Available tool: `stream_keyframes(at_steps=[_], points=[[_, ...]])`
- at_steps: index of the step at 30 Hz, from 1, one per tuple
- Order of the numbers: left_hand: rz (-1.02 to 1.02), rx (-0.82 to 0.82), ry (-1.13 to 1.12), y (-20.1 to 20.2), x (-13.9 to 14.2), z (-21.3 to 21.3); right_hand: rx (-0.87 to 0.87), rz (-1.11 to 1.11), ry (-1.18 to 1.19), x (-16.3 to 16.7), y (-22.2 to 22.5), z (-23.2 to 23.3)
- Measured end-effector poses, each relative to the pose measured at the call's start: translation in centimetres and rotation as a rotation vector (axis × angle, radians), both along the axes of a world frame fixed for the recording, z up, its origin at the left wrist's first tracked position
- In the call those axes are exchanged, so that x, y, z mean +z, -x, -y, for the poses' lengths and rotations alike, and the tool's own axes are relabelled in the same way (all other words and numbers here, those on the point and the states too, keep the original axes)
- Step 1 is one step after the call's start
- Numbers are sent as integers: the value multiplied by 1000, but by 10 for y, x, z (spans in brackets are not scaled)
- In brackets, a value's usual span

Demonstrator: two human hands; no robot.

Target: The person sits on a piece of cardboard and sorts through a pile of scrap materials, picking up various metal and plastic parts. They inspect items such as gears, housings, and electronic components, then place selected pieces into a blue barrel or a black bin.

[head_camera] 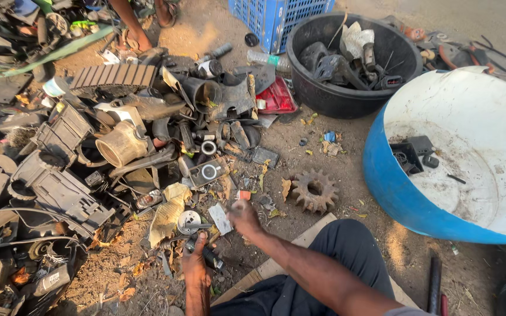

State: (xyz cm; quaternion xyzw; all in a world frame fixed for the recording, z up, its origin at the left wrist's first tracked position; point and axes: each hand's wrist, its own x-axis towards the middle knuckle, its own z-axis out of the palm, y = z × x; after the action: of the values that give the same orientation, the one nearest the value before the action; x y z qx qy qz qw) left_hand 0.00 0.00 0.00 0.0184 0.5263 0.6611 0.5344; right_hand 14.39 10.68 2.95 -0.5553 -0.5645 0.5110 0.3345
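I sit on the dirt ground in front of a heap of black plastic scrap parts [60, 187]. My left hand [196, 263] is closed on a small dark cylindrical part [209, 255] low in the view. My right hand [243, 217] reaches forward with its fingers pinched on a small pale scrap piece [221, 218] lying on the ground, beside a round metal disc [190, 222]. A rusty toothed gear [314, 190] lies on the dirt to the right of my right hand.
A blue drum with a white inside [393, 193] lies at the right, holding a few black parts. A black tub [323, 96] of scrap and a blue crate [270, 20] stand behind. Another person's feet [142, 35] are at the top. A red tail-lamp [275, 96] lies by the tub.
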Motion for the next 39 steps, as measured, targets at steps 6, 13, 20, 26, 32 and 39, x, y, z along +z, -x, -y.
stream_keyframes(at_steps=[6, 13, 20, 26, 32, 39], points=[[-94, -96, -102, -16, 1, 34, 84, -178, 137, 29, -22, 68], [-293, 105, 47, 0, 32, 47, 283, 201, 44, 60, -24, 73], [-350, 473, -151, 54, 25, 37, 478, 370, -191, 40, 51, 33], [-326, 633, -98, 98, -14, 65, 289, 544, -219, -24, 97, 25], [-186, 638, -6, 126, -6, 46, 460, 687, -334, -56, 141, 24], [-245, 480, -38, 131, 2, 46, 290, 663, -484, -61, 151, 35]])
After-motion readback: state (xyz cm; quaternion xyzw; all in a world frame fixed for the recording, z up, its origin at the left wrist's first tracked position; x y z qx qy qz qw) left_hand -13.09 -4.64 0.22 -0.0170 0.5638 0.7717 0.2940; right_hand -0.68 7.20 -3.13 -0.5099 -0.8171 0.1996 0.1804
